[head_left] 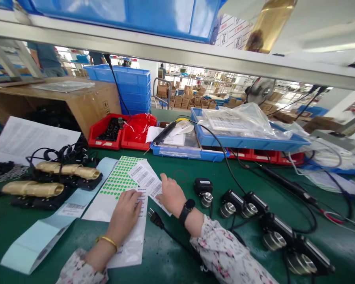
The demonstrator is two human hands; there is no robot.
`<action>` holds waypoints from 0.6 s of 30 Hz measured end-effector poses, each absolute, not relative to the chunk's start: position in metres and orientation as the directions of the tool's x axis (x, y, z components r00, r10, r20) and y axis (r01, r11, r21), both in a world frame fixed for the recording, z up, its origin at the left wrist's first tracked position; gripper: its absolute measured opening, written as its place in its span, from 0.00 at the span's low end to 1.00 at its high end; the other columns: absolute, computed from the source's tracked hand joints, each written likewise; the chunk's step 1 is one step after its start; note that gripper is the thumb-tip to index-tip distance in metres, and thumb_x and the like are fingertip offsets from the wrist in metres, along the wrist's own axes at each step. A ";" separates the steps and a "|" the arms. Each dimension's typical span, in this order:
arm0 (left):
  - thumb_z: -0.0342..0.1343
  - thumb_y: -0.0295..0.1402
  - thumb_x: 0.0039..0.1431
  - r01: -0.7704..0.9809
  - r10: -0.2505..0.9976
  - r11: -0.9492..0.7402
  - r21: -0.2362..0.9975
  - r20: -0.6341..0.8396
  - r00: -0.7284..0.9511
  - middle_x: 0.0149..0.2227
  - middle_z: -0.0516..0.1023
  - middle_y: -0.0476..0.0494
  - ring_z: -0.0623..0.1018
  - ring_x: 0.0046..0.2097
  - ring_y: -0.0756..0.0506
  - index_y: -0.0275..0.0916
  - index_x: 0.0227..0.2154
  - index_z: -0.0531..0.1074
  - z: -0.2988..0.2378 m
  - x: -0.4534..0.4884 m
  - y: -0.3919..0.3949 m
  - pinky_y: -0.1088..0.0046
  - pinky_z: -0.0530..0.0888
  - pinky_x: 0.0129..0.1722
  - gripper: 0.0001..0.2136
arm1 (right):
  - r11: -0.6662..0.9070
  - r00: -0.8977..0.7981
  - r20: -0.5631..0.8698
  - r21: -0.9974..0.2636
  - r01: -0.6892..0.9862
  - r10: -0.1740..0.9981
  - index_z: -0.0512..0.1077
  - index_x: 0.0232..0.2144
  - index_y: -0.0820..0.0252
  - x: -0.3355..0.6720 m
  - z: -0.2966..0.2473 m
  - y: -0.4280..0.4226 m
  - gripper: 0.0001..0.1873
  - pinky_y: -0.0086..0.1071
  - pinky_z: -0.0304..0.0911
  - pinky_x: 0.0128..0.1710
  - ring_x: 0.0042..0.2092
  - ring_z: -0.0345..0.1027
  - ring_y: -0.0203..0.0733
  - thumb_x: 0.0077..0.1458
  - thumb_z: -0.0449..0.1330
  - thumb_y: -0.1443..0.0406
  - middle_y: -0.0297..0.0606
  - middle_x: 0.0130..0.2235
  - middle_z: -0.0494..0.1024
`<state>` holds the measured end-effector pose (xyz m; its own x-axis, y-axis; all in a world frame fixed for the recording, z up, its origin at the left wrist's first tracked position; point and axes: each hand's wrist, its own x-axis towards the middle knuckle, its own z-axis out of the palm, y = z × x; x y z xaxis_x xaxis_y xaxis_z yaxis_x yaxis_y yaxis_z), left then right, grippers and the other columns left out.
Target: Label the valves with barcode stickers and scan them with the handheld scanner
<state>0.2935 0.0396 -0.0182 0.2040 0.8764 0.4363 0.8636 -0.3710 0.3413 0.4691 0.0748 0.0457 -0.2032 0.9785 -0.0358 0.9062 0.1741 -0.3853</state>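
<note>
My left hand (pixel 126 213) lies with its fingers stretched over a white sheet of printed labels (pixel 131 244). Touching the right edge of a barcode label sheet (pixel 144 177) is my right hand (pixel 172 196), its thumb apart from the other fingers, whose tips are partly hidden. Under these papers lies a sheet of green round stickers (pixel 122 173). A pale blue label strip (pixel 56 225) runs along their left side. The black power plug (pixel 156 218) rests between my forearms, its cord passing under my right sleeve.
Black devices with silver metal ends (pixel 236 205) line the right. Brass-coloured fittings on black bodies (pixel 68 169) lie left. Red bins (pixel 105 138), a blue tray with plastic bags (pixel 248 136) and a black pen-shaped tool (pixel 165 132) stand behind. A shelf beam (pixel 171 53) crosses above.
</note>
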 end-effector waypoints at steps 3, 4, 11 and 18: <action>0.49 0.29 0.60 0.860 0.878 -0.387 0.332 0.418 0.234 0.40 0.69 0.40 0.68 0.45 0.40 0.37 0.39 0.70 -0.025 0.294 0.039 0.59 0.68 0.47 0.08 | 0.142 -0.165 -0.037 -0.354 0.925 0.986 0.61 0.52 0.64 0.456 0.033 0.086 0.36 0.43 0.62 0.44 0.48 0.65 0.58 0.40 0.69 0.73 0.53 0.46 0.71; 0.49 0.28 0.59 0.860 0.881 -0.386 0.333 0.411 0.236 0.40 0.69 0.41 0.68 0.44 0.40 0.37 0.39 0.70 -0.025 0.294 0.040 0.59 0.68 0.47 0.07 | 0.131 -0.155 -0.040 -0.352 0.927 0.987 0.62 0.51 0.65 0.454 0.030 0.089 0.34 0.42 0.62 0.43 0.48 0.65 0.58 0.41 0.68 0.74 0.54 0.46 0.71; 0.49 0.25 0.57 0.857 0.908 -0.355 0.373 0.355 0.222 0.41 0.68 0.40 0.66 0.45 0.40 0.36 0.39 0.71 -0.019 0.292 0.040 0.58 0.68 0.48 0.08 | 0.125 -0.162 -0.031 -0.503 0.855 0.986 0.71 0.37 0.63 0.469 0.027 0.116 0.09 0.35 0.63 0.39 0.41 0.71 0.49 0.50 0.59 0.71 0.44 0.38 0.77; 0.49 0.25 0.58 0.847 0.932 -0.316 0.428 0.306 0.194 0.41 0.68 0.41 0.65 0.46 0.41 0.37 0.39 0.71 -0.013 0.292 0.037 0.59 0.66 0.50 0.09 | 0.313 -0.276 0.164 -0.664 0.679 0.947 0.69 0.44 0.62 0.510 0.064 0.140 0.14 0.37 0.62 0.47 0.47 0.68 0.45 0.55 0.52 0.68 0.42 0.47 0.75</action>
<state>0.2918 0.0374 -0.0130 0.1940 0.9322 0.3056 0.8468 -0.3164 0.4276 0.5103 0.1404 0.0644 -0.2757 0.9471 0.1641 0.6791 0.3127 -0.6641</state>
